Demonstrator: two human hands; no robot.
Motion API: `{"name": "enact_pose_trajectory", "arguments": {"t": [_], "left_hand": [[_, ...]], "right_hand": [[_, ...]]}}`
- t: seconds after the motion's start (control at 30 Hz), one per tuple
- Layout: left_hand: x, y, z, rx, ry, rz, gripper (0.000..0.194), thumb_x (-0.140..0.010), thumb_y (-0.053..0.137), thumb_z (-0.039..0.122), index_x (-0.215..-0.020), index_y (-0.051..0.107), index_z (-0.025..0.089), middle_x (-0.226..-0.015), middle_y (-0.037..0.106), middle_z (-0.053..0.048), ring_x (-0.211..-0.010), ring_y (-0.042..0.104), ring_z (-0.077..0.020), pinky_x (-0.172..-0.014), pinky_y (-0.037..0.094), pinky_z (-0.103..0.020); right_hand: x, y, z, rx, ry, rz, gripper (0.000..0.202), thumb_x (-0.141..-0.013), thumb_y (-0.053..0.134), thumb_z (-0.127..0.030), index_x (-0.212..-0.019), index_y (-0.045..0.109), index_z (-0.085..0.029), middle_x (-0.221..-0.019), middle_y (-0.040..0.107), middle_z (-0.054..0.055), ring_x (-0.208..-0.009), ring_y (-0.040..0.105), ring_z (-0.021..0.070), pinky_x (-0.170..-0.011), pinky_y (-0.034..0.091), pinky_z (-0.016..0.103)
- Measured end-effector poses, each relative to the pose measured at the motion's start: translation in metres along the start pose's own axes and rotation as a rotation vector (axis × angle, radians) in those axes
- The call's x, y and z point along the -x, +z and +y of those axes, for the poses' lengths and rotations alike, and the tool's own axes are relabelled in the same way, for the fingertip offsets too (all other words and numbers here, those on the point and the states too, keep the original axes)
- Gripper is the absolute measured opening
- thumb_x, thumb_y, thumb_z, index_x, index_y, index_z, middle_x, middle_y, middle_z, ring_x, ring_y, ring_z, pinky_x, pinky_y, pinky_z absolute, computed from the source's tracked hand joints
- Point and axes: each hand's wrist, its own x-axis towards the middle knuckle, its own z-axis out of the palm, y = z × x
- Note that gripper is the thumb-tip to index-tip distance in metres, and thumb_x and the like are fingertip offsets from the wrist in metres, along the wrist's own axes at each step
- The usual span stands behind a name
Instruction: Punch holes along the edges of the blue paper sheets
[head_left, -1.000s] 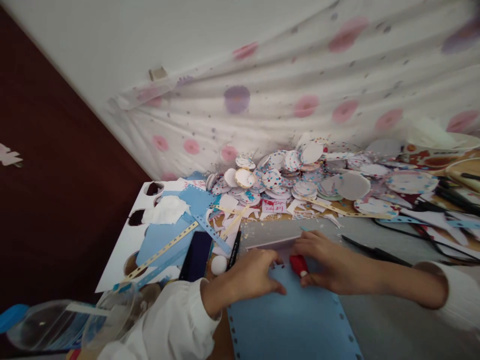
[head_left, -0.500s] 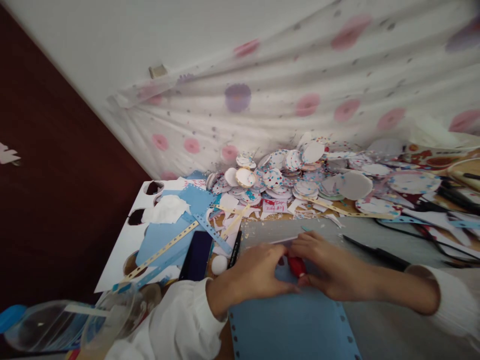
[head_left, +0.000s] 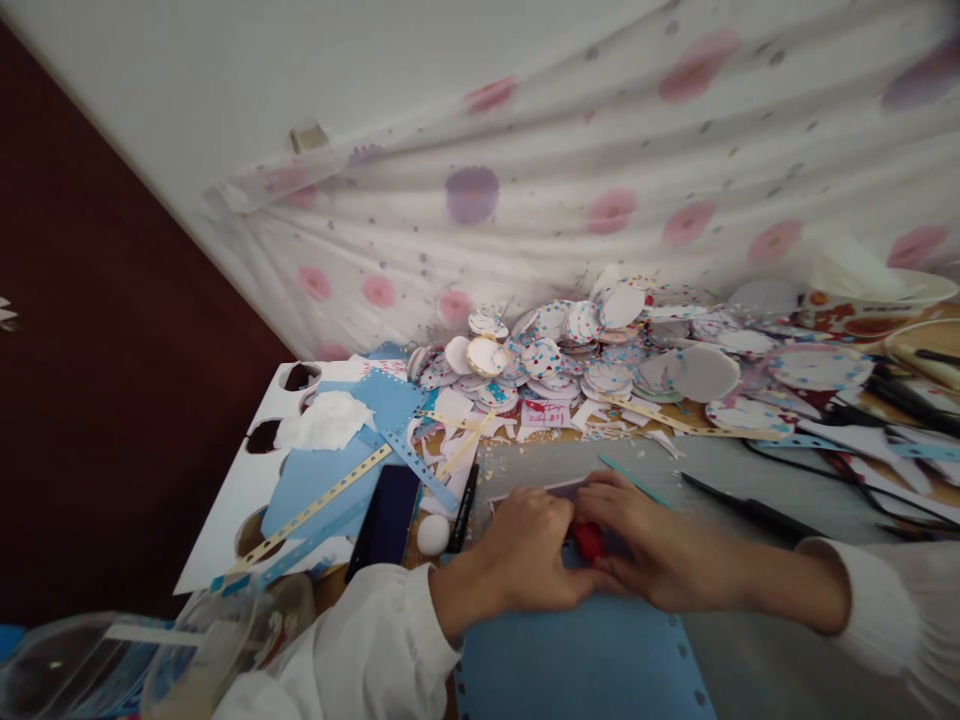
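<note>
Between my two hands sits a red, rounded craft punch [head_left: 588, 543], mostly covered by fingers. My left hand [head_left: 523, 555] curls round its left side, and my right hand [head_left: 660, 545] closes over it from the right. The thumbs meet in front of it. Below them lies a blue sheet [head_left: 577, 660] with small heart-like holes along both side edges. Its far edge is hidden under the hands, where a purplish strip shows. What the left fingertips press on is out of sight.
A grey mat [head_left: 517, 458] bears a black-handled knife [head_left: 757, 505] and a thin teal stick [head_left: 634, 480]. Left are a pen [head_left: 464, 508], white ball [head_left: 433, 535], phone [head_left: 385, 520] and plastic bottle [head_left: 82, 665]. Many paper discs [head_left: 544, 358] are heaped behind.
My hands have drawn closer together round the punch, the thumbs now meeting. The left fingers have curled in more, and more of the teal stick shows. The view has shifted slightly.
</note>
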Motion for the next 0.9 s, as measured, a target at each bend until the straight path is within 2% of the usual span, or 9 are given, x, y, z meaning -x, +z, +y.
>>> {"name": "enact_pose_trajectory", "arguments": {"t": [0.13, 0.27, 0.37, 0.47, 0.6, 0.8, 0.9], "left_hand": [[0.006, -0.004, 0.003, 0.012, 0.003, -0.006, 0.055, -0.084, 0.067, 0.063, -0.101, 0.070, 0.011, -0.107, 0.074, -0.019, -0.105, 0.069, -0.0373, -0.097, 0.050, -0.046], [0.011, -0.016, 0.004, 0.162, -0.067, -0.075, 0.056, -0.079, 0.075, 0.060, -0.115, 0.066, 0.017, -0.114, 0.074, -0.012, -0.104, 0.070, -0.0334, -0.090, 0.053, -0.041], [0.015, -0.021, 0.001, 0.203, -0.145, -0.134, 0.056, -0.079, 0.080, 0.045, -0.126, 0.064, 0.019, -0.112, 0.076, -0.009, -0.101, 0.072, -0.0307, -0.086, 0.054, -0.038], [0.019, -0.019, -0.003, 0.236, -0.178, -0.119, 0.050, -0.084, 0.077, 0.031, -0.131, 0.064, 0.021, -0.112, 0.076, -0.008, -0.102, 0.072, -0.0276, -0.089, 0.053, -0.036], [0.023, -0.014, -0.006, 0.315, -0.205, -0.066, 0.049, -0.083, 0.078, 0.026, -0.130, 0.066, 0.022, -0.117, 0.076, -0.008, -0.105, 0.071, -0.0255, -0.093, 0.052, -0.035], [0.028, -0.016, -0.008, 0.352, -0.203, -0.041, 0.048, -0.083, 0.077, 0.023, -0.130, 0.066, 0.020, -0.118, 0.075, -0.009, -0.105, 0.071, -0.0247, -0.095, 0.052, -0.035], [0.026, -0.020, -0.002, 0.322, -0.156, -0.014, 0.055, -0.081, 0.080, 0.038, -0.130, 0.064, 0.018, -0.119, 0.074, -0.011, -0.106, 0.070, -0.0285, -0.094, 0.053, -0.039]], "right_hand": [[0.001, 0.001, 0.001, -0.019, -0.007, 0.001, 0.017, -0.075, 0.060, -0.012, -0.088, 0.058, -0.021, -0.090, 0.068, 0.007, -0.090, 0.063, 0.0234, -0.102, 0.040, 0.050], [-0.002, -0.009, -0.001, -0.029, -0.015, -0.040, 0.011, -0.080, 0.065, -0.018, -0.088, 0.059, -0.021, -0.091, 0.069, 0.005, -0.091, 0.064, 0.0231, -0.102, 0.038, 0.051], [-0.001, -0.019, -0.001, -0.023, -0.022, -0.076, 0.013, -0.084, 0.069, -0.029, -0.090, 0.061, -0.022, -0.090, 0.069, 0.004, -0.094, 0.062, 0.0250, -0.096, 0.040, 0.050], [0.002, -0.025, 0.002, -0.004, 0.001, -0.088, 0.013, -0.086, 0.069, -0.033, -0.092, 0.062, -0.023, -0.090, 0.068, 0.004, -0.095, 0.059, 0.0266, -0.089, 0.042, 0.047], [0.006, -0.026, 0.003, 0.005, 0.028, -0.101, 0.015, -0.088, 0.068, -0.035, -0.087, 0.061, -0.023, -0.092, 0.067, 0.005, -0.097, 0.058, 0.0272, -0.088, 0.042, 0.046], [0.005, -0.022, -0.001, 0.008, 0.018, -0.097, 0.012, -0.088, 0.066, -0.032, -0.086, 0.059, -0.023, -0.091, 0.067, 0.004, -0.095, 0.059, 0.0259, -0.087, 0.043, 0.046], [0.003, -0.020, -0.004, 0.017, 0.007, -0.069, 0.009, -0.084, 0.066, -0.022, -0.084, 0.058, -0.023, -0.092, 0.067, 0.005, -0.093, 0.060, 0.0254, -0.089, 0.042, 0.047]]}}
